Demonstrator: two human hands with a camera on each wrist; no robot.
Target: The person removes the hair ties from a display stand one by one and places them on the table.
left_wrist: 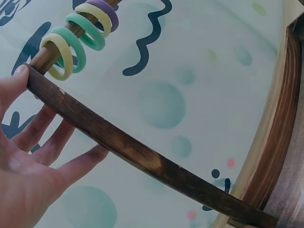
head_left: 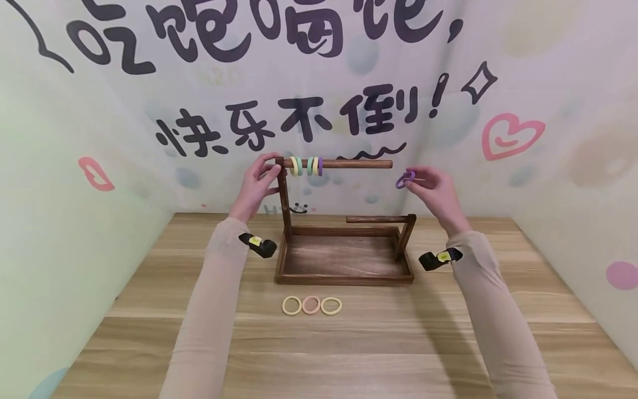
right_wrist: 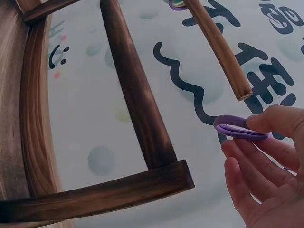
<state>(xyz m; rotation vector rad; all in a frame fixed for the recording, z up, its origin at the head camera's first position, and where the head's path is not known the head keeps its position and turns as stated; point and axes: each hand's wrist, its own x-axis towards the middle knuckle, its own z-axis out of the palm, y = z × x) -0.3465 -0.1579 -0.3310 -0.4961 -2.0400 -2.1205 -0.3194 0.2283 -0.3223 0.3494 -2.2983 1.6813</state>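
Note:
My right hand [head_left: 433, 191] pinches a purple hair tie [right_wrist: 237, 128] between thumb and fingers, just off the free end of the upper rod [head_left: 366, 164] of a dark wooden stand. At the other end, my left hand [head_left: 256, 185] grips the top of the stand's tall post [left_wrist: 118, 147], thumb on the top corner and fingers against its side. Several hair ties in yellow, green and purple [left_wrist: 107, 14] hang on the upper rod near that post. On the table in front lie two yellow hair ties [head_left: 291, 314] and a pink hair tie [head_left: 311, 313], side by side.
The stand's shallow tray base [head_left: 344, 279] rests on the wood-grain table [head_left: 239, 349]. A lower rod [head_left: 374, 219] points left from a short post [head_left: 406, 238] on the right. Behind hangs a printed cloth [head_left: 319, 72] with dark lettering.

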